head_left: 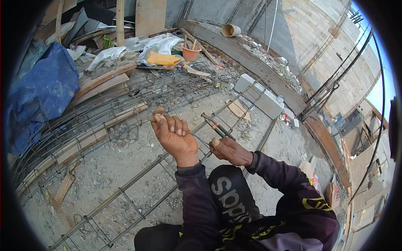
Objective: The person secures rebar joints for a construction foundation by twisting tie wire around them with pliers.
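My left hand (175, 136) is closed in a fist with the palm side turned up, and a thin wire (201, 139) runs from it to my right hand (230, 151). The thumb and fingers of my right hand are pinched on the other end of that wire. Just beyond the right hand are pincers (216, 126) with red and black handles, over the rebar frame; whether the hand touches them is unclear. Below both hands the long rebar frame (121, 189) stretches diagonally across the gravelly ground, with cross ties along it.
More rebar cages (138, 85) and wooden planks (90, 142) lie at the left, beside a blue tarp (48, 79). An orange bucket (191, 52) stands farther back. White blocks (259, 97) are at the upper right, before a low concrete beam (251, 56). My knees are close below.
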A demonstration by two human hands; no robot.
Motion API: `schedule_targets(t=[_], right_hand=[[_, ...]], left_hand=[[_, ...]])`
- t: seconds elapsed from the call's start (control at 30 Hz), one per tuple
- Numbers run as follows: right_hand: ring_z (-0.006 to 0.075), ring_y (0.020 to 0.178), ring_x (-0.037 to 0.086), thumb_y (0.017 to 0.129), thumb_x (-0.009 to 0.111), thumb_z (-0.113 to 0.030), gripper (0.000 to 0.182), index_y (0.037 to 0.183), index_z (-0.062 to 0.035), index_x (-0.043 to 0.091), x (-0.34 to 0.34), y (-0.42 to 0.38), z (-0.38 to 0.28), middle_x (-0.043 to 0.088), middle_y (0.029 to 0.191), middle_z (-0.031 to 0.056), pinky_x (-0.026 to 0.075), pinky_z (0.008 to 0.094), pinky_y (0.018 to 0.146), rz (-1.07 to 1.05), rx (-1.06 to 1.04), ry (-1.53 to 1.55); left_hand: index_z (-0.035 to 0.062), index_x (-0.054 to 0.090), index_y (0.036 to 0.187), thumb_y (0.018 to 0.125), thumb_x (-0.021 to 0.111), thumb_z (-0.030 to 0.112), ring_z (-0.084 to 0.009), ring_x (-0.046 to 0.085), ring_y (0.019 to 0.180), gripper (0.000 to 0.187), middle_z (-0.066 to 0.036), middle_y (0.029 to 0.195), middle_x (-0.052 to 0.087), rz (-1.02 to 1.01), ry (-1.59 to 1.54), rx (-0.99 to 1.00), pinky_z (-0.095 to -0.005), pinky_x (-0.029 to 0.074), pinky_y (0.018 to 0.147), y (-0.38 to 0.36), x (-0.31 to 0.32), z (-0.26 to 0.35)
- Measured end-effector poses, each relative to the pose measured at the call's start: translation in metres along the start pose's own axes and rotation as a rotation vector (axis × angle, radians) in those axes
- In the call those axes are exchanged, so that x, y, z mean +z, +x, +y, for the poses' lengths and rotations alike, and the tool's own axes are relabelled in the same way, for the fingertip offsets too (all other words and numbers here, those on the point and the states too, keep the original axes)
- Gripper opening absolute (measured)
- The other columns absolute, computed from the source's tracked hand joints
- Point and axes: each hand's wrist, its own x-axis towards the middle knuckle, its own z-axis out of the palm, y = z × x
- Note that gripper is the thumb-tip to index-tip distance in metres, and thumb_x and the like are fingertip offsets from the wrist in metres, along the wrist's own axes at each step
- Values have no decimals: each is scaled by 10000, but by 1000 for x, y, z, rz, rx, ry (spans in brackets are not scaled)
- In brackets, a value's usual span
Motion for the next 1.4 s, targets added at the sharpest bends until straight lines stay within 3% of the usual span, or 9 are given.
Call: schedule_targets(t=[0.53,0.67,0.7,0.8,0.83,0.97,1.07,1.17,1.4], right_hand=[[56,523,304,1071,424,-411,550,613,-107,424,-57,45,104,347,555,-62,276,287,470,-441,37,199],[79,525,406,1061,426,-445,555,709,-43,575,-102,45,101,431,564,-15,363,278,506,-498,182,27],[133,558,526,1045,482,-401,449,889,-5,625,-108,48,104,532,605,45,431,314,553,-532,167,-40],[231,610,611,1013,551,-320,326,1035,2,592,-100,49,130,604,666,106,465,370,594,-257,-116,25],[365,693,658,982,583,-237,282,1121,7,560,-99,55,139,642,722,184,486,445,647,-258,-72,-76],[449,758,649,961,584,-202,266,1134,-1,568,-92,58,155,650,757,238,474,523,665,-134,-168,-223],[405,825,647,931,639,-250,366,1201,-14,563,-114,60,144,650,820,205,480,496,702,-175,20,-380],[356,945,594,866,720,-280,517,1290,-43,542,-140,73,176,599,976,173,474,471,780,318,-356,-796],[357,999,546,748,794,-157,665,1355,-106,526,-151,89,228,509,1092,161,480,466,838,381,-210,-864]], left_hand=[[107,551,1085,1052,498,252,-34,173,444,157,69,581,250,-85,294,62,-226,170,398,8,-71,-60],[124,551,1091,1049,484,212,-38,186,447,119,71,592,256,-1,325,-60,-222,180,399,4,-77,-93],[127,551,1092,1048,481,206,-39,190,448,113,70,594,256,24,344,-91,-222,183,399,2,-83,-99],[129,550,1087,1044,493,206,-46,231,453,105,61,605,287,105,402,-143,-224,210,399,-7,-105,-117],[128,550,1086,1044,499,211,-47,247,456,107,59,609,297,136,435,-142,-223,220,402,-11,-112,-122],[117,550,1079,1040,524,235,-63,370,529,126,54,628,365,296,565,-125,-231,351,501,-10,-134,-124],[117,553,1074,1044,517,230,-71,397,560,123,51,640,393,364,586,-138,-247,387,550,-17,-142,-121],[118,555,1074,1047,505,221,-76,404,565,118,48,648,407,379,563,-102,-252,393,559,-28,-152,-107],[123,563,1095,1043,505,232,-96,486,617,135,41,684,471,451,494,-75,-265,428,598,-49,-154,-97]])
